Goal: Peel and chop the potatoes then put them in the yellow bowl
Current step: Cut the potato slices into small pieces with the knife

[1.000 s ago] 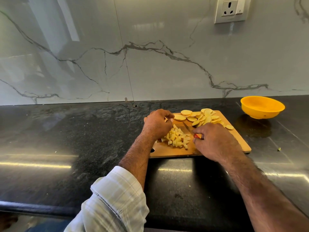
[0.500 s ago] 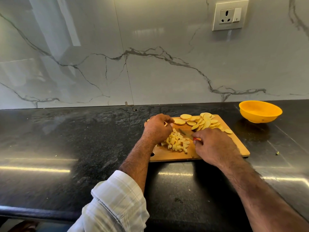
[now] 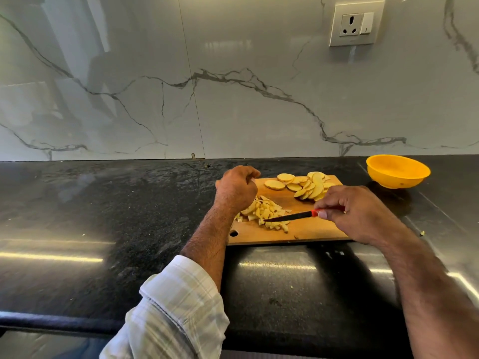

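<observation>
Head view: a person's right hand (image 3: 357, 213) pinches the red handle of a knife (image 3: 290, 217), its dark blade pointing toward 9 o'clock into a pile of chopped potato (image 3: 264, 212) on a wooden cutting board (image 3: 311, 230). The left hand (image 3: 237, 189), fingers curled, rests at the pile's 10 o'clock side; whether it holds anything cannot be told. Potato slices (image 3: 303, 186) lie along the board's far edge. The yellow bowl (image 3: 398, 171) sits apart at the board's 2 o'clock. Black countertop (image 3: 103, 216) spreads wide toward 9 o'clock.
</observation>
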